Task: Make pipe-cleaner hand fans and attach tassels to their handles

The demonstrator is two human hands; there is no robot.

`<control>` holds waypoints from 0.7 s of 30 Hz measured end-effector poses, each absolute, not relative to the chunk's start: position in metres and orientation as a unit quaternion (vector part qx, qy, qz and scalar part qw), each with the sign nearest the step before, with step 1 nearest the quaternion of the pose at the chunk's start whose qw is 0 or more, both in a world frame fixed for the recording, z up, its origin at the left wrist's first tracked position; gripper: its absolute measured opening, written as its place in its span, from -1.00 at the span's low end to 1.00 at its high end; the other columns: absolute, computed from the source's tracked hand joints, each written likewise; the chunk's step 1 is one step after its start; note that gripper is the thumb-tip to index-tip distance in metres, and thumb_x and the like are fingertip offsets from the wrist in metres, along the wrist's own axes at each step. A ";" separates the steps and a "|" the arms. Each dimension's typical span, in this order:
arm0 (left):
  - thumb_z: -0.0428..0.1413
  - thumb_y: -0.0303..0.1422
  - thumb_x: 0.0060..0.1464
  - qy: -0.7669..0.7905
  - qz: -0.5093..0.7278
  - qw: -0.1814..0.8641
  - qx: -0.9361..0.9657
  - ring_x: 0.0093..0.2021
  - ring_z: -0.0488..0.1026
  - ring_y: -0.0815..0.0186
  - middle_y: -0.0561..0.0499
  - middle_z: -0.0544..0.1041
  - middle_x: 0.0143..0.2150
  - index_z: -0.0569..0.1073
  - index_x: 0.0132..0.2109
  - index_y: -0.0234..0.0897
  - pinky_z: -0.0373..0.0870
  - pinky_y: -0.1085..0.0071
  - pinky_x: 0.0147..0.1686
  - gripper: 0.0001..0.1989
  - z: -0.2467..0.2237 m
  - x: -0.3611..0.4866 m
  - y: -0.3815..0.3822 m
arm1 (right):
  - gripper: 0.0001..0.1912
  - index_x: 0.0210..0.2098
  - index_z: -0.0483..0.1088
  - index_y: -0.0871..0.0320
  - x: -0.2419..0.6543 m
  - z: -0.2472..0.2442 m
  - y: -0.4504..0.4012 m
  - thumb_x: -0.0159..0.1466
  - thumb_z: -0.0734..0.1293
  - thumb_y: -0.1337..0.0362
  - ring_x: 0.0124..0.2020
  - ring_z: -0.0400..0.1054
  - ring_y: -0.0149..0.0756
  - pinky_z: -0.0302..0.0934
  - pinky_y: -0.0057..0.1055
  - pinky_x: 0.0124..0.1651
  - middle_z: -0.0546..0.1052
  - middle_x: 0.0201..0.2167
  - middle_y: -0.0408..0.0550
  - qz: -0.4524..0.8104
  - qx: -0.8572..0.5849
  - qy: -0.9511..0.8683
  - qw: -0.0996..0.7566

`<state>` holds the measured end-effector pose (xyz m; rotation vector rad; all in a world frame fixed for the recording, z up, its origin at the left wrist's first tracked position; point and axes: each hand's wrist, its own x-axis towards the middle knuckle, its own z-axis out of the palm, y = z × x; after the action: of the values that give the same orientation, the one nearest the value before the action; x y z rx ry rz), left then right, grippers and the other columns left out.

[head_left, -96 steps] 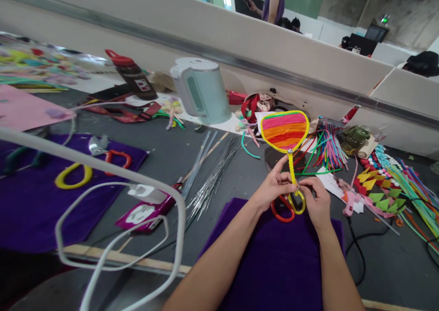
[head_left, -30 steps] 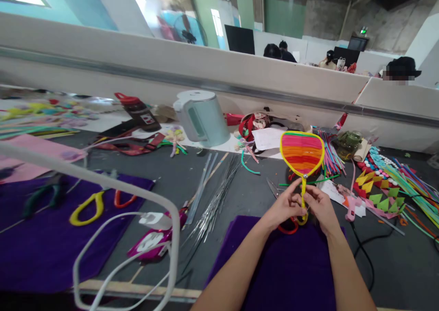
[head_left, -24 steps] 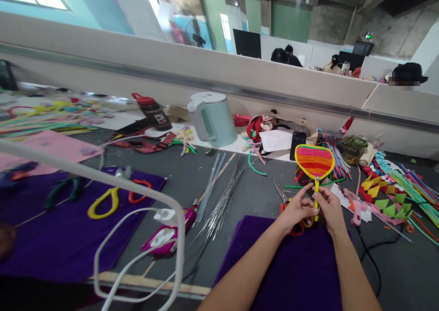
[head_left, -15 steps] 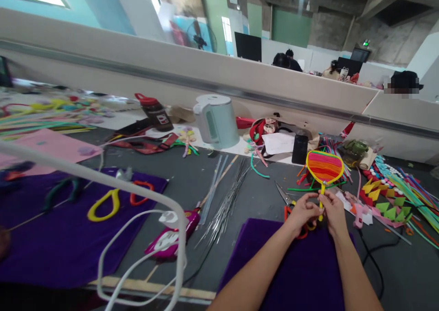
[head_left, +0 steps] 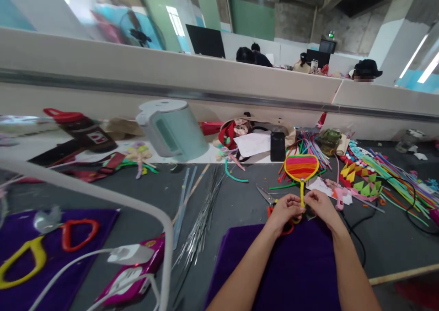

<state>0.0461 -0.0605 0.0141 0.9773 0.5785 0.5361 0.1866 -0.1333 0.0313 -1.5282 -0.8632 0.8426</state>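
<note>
A small hand fan with pink, red and orange stripes, a yellow rim and a yellow handle, seemingly of pipe cleaners, stands upright between my hands. My left hand is closed, its fingertips pinching the lower handle. From the other side my right hand has its thumb and fingers drawn together at the handle; their exact grip is partly hidden. Scissors with red and yellow handles lie beneath my left hand, their grips partly covered. Under my forearms is a folded purple cloth.
A pink glue gun and bundled pipe cleaners lie to the right. Wire stems, a magenta packet and a kettle are leftward. A white tubular frame crosses the left foreground. People sit beyond the partition.
The view has swung right, so the table things appear farther left. My right fingers have shifted slightly outward along the handle; the fan stays upright in my left hand.
</note>
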 end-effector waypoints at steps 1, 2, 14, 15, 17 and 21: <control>0.43 -0.39 -0.39 0.270 0.251 0.810 0.457 -0.53 0.44 0.41 0.05 0.51 -0.46 0.42 -0.30 -0.35 0.41 0.48 -0.50 -0.54 0.014 0.047 -0.060 | -0.78 -0.50 0.42 0.18 0.188 0.034 -0.138 0.05 0.42 0.15 -0.61 0.19 -0.46 0.02 -0.56 -0.58 0.39 -0.63 -0.23 0.351 -0.650 -0.409 0.536; 0.43 -0.39 -0.38 0.269 0.248 0.812 0.455 -0.53 0.43 0.42 0.05 0.51 -0.46 0.43 -0.30 -0.35 0.40 0.48 -0.50 -0.55 0.013 0.047 -0.060 | -0.83 -0.51 0.44 0.19 0.189 0.035 -0.143 0.07 0.41 0.20 -0.57 0.21 -0.45 0.05 -0.56 -0.55 0.42 -0.60 -0.21 0.344 -0.650 -0.446 0.510; 0.43 -0.35 -0.28 0.265 0.218 0.851 0.397 -0.43 0.48 0.38 -0.06 0.56 -0.32 0.49 -0.15 -0.38 0.42 0.47 -0.42 -0.51 0.023 0.043 -0.061 | -0.79 -0.43 0.54 0.18 0.197 0.044 -0.163 0.15 0.42 0.14 -0.55 0.25 -0.43 0.12 -0.53 -0.51 0.44 -0.53 -0.17 0.395 -0.612 -0.491 0.477; 0.43 -0.33 -0.28 0.267 0.220 0.852 0.393 -0.44 0.47 0.39 -0.04 0.55 -0.35 0.48 -0.15 -0.38 0.42 0.47 -0.42 -0.50 0.023 0.044 -0.061 | -0.78 -0.42 0.55 0.17 0.198 0.044 -0.163 0.16 0.42 0.13 -0.55 0.25 -0.43 0.13 -0.52 -0.52 0.45 -0.51 -0.16 0.389 -0.613 -0.492 0.480; 0.44 -0.30 -0.27 0.274 0.230 0.850 0.387 -0.50 0.43 0.43 0.04 0.52 -0.43 0.46 -0.14 -0.36 0.40 0.49 -0.45 -0.48 0.024 0.046 -0.062 | -0.77 -0.39 0.56 0.16 0.197 0.045 -0.164 0.18 0.40 0.12 -0.57 0.26 -0.45 0.15 -0.53 -0.54 0.44 -0.50 -0.16 0.386 -0.616 -0.495 0.477; 0.44 -0.34 -0.32 0.292 0.256 0.841 0.376 -0.57 0.38 0.47 0.13 0.49 -0.49 0.41 -0.18 -0.31 0.36 0.51 -0.49 -0.48 0.025 0.049 -0.064 | -0.78 -0.35 0.59 0.14 0.193 0.048 -0.167 0.21 0.38 0.13 -0.55 0.33 -0.43 0.24 -0.51 -0.50 0.45 -0.47 -0.14 0.396 -0.615 -0.505 0.459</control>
<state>0.0490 -0.0643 0.0253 0.7949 0.6170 0.5410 0.1933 -0.1670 0.0484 -1.5136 -1.2435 0.9761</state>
